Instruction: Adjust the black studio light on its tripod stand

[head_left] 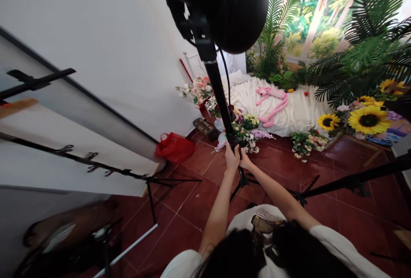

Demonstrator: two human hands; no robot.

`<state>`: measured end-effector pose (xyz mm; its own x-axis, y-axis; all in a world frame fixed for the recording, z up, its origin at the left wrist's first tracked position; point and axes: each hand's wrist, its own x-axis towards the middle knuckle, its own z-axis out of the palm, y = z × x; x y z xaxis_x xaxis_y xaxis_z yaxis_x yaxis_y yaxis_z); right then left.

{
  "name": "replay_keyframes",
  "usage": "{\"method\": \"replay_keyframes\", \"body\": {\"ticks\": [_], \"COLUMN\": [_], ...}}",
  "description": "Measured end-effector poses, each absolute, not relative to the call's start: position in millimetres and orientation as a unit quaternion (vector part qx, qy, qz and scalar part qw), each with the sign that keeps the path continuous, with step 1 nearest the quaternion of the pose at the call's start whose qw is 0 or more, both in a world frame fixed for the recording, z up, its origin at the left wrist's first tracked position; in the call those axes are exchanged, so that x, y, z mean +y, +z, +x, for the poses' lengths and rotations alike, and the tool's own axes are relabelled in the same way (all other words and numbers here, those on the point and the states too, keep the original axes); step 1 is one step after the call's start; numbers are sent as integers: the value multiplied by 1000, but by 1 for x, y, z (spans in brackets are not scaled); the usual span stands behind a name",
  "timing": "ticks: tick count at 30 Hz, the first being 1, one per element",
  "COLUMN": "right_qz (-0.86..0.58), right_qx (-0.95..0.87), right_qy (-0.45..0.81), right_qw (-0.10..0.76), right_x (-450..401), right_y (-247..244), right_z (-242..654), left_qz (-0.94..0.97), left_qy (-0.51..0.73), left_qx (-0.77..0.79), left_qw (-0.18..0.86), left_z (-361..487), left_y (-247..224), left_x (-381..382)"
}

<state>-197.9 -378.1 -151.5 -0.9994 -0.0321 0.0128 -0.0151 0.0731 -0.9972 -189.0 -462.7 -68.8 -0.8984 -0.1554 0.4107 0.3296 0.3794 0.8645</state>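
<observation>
A black light stand rises in front of me and carries a large black studio light at its top. My left hand is wrapped round the pole low down, close to a black collar. Just beside it my right hand also grips the pole, from the right side. The fingers of both hands are partly hidden behind the pole and each other. A thin black cable hangs from the light along the pole. The stand's folding legs show below my hands.
Beyond the stand, a pink plush toy lies on white cloth among flowers and palm leaves. Sunflowers stand at right. A red bag sits by the wall. Other black stands reach in from both sides.
</observation>
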Motion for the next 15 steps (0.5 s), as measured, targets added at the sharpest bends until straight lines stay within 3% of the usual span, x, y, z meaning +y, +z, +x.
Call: {"method": "replay_keyframes", "body": {"ticks": [5, 10, 15], "right_qz": [0, 31, 100], "right_qx": [700, 616, 545], "right_qy": [-714, -781, -825], "right_qw": [8, 96, 106], "right_x": [-379, -362, -348], "right_y": [-141, -111, -85], "right_z": [-194, -187, -189], "left_qz": [-60, -82, -85], "left_qy": [-588, -609, -630], "left_qx": [-772, -742, -723], "left_qw": [233, 267, 270], "left_z": [-203, -212, -216], "left_y": [-34, -2, 12], "left_x": [-457, -452, -449]}}
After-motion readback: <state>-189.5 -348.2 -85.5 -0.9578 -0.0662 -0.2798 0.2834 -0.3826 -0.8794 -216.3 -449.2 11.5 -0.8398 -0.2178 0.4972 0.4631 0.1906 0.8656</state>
